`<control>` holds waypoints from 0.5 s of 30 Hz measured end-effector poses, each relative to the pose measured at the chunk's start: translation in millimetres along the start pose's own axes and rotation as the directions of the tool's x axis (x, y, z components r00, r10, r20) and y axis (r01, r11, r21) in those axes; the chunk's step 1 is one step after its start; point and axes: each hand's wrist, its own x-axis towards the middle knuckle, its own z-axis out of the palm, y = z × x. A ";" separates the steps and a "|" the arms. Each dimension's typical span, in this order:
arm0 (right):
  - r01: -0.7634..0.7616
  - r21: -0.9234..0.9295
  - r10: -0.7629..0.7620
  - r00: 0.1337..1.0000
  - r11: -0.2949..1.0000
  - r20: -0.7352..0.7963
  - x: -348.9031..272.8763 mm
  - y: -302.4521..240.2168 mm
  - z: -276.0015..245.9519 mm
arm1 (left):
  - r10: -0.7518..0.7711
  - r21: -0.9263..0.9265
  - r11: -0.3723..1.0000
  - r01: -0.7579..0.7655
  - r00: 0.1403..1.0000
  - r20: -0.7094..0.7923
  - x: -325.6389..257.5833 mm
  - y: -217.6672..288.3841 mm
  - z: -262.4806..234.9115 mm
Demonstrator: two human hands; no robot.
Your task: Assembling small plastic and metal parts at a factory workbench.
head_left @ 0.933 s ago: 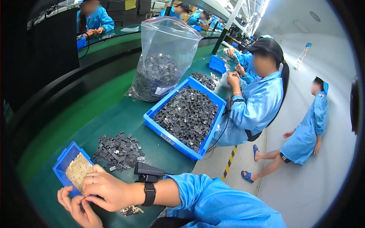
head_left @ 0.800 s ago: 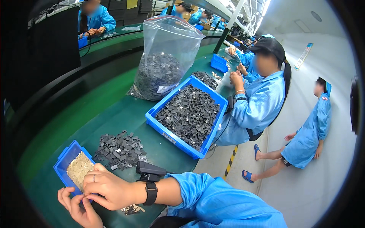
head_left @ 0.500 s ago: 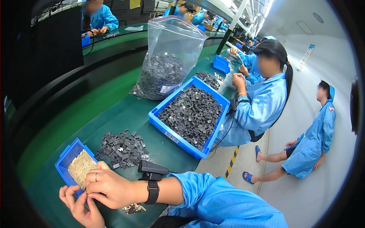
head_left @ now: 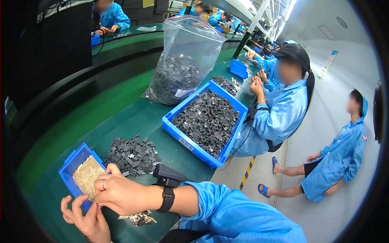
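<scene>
My right hand (head_left: 121,196), wearing a ring, and my left hand (head_left: 92,222) meet at the lower left with their fingertips pressed together. Both pinch at the same spot; whatever small piece they hold is hidden by the fingers. The outer fingers of my left hand are spread. Just beyond them stands a small blue bin (head_left: 75,165), partly filled with flat beige pieces (head_left: 86,175). A heap of small black plastic parts (head_left: 131,156) lies to its right. Below my right wrist is a small pile of beige and black pieces (head_left: 141,218).
A large blue bin (head_left: 202,157) full of black parts stands mid-table, with a clear plastic bag (head_left: 178,77) of similar parts behind it. A black device (head_left: 169,174) is strapped to my right wrist. A co-worker (head_left: 279,105) sits at right; another person (head_left: 338,150) stands by the wall.
My hands stay pinched together, with my right hand slightly shifted right and up. The view has moved a little, and more of the small mixed pile shows. The standing person appears nearer.
</scene>
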 end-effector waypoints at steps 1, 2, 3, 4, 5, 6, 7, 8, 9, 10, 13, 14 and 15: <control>0.011 -0.025 -0.011 1.000 1.000 0.001 0.1 0.7 0.2 | -0.003 -0.007 1.000 0.003 1.000 0.011 0.9 0.2 0.5; 0.012 -0.023 -0.012 1.000 1.000 0.001 0.2 1.5 0.4 | -0.004 -0.006 1.000 0.004 1.000 0.011 1.7 0.1 1.2; 0.018 -0.035 -0.018 1.000 0.999 0.004 0.5 1.5 0.5 | -0.013 -0.022 1.000 0.014 1.000 0.022 2.4 0.3 0.9; 0.024 -0.047 -0.024 1.000 0.999 0.007 0.8 1.6 0.7 | -0.023 -0.039 0.999 0.024 0.999 0.033 2.9 0.1 0.3; 0.027 -0.045 -0.027 1.000 0.999 0.008 1.1 1.9 0.9 | -0.024 -0.036 0.999 0.025 0.999 0.032 3.3 -0.6 -0.6; 0.039 -0.051 -0.039 0.999 0.998 0.014 1.0 2.7 0.5 | -0.054 -0.085 0.995 0.060 0.996 0.067 4.2 -1.4 -0.8; 0.052 -0.057 -0.051 0.999 0.997 0.021 1.3 3.0 0.0 | -0.083 -0.132 0.987 0.097 0.991 0.103 5.0 -2.3 -0.9; 0.053 -0.057 -0.052 0.998 0.997 0.020 1.2 2.4 -1.1 | -0.082 -0.131 0.987 0.095 0.991 0.102 5.4 -3.5 -1.0; 0.044 -0.053 -0.042 0.998 0.998 0.042 1.2 1.6 -1.9 | -0.103 -0.201 0.971 0.127 0.986 0.129 5.1 -5.5 -1.1; 0.035 -0.050 -0.031 0.997 0.998 0.063 1.4 0.9 -2.7 | -0.121 -0.269 0.950 0.160 0.980 0.158 4.9 -6.8 -1.3; 0.052 -0.040 -0.050 0.998 0.998 0.043 1.7 -0.3 -3.2 | -0.135 -0.330 0.927 0.180 0.979 0.155 4.5 -6.7 -0.3; 0.055 -0.036 -0.053 0.998 0.998 0.042 2.0 -0.5 -2.7 | -0.135 -0.326 0.928 0.180 0.979 0.154 4.8 -6.3 -1.7; 0.056 -0.042 -0.054 0.998 0.998 0.040 1.4 0.2 -3.1 | -0.119 -0.307 0.938 0.161 0.982 0.149 6.3 -4.9 -1.4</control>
